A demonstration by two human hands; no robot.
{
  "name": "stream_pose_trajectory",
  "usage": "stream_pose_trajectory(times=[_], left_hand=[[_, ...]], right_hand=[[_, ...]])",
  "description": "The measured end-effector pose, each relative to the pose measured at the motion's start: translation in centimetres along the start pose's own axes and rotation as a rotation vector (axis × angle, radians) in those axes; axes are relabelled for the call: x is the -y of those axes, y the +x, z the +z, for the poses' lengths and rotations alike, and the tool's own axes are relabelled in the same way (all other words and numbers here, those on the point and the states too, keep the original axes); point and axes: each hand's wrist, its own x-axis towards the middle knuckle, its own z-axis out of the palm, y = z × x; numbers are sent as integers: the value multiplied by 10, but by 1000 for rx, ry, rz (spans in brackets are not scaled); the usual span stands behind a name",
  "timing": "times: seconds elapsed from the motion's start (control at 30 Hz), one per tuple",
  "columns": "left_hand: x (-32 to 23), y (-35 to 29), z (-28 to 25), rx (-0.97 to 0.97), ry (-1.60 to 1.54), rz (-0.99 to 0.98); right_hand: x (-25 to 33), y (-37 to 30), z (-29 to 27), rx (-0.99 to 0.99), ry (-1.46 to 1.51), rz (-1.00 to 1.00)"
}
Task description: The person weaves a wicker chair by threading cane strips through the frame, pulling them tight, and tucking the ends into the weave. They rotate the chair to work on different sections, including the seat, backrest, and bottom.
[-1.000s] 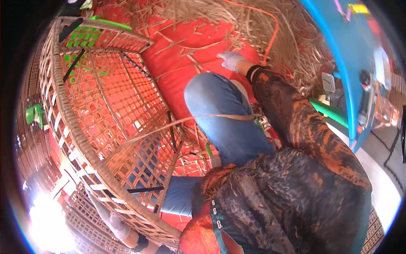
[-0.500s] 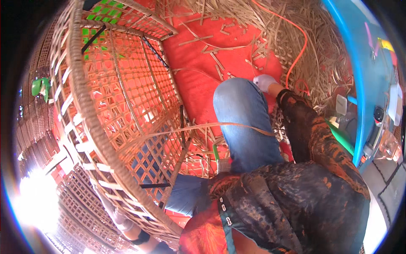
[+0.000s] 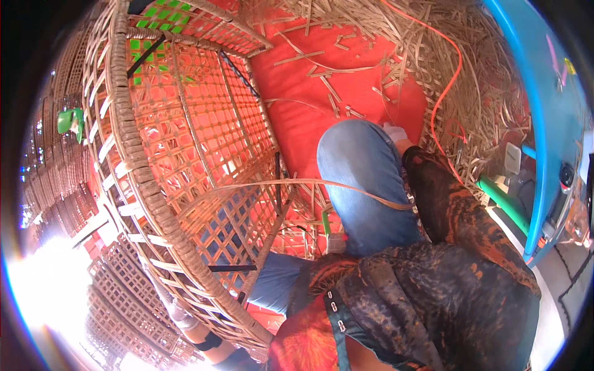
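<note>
A large open-weave wicker basket [image 3: 133,145] lies tipped on its side at my left, bound along its rim and braced with dark rods. Against its outer lower side rests my left hand [image 3: 180,316], in a pale glove; glare and weave hide its fingers. Beyond my raised right knee is my right hand [image 3: 396,132], also pale-gloved and low over the red floor covering [image 3: 340,68]. The knee covers part of it, so its grip does not show. A long flat weaving strip [image 3: 309,182] runs from the basket across that knee.
Loose cut strips [image 3: 476,74] pile up at the far right, with an orange cord [image 3: 456,77] across them. A blue-rimmed table [image 3: 539,136] stands at the right, and a green-handled tool [image 3: 504,203] lies beside it. More woven panels [image 3: 133,303] are at the left.
My right hand has drawn slightly nearer and sits more behind the knee. The view has shifted a little; my left hand stays at the basket's outer side.
</note>
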Motion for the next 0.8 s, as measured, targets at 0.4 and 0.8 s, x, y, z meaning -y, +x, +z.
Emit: stream_pose_trajectory(times=[0.4, 0.8], left_hand=[[26, 38, -61, 55, 136, 156], [-2, 41, 16, 219, 90, 554]], right_hand=[[-10, -97, -179, -711, -225, 69], [72, -372, -314, -1287, -431, -755]])
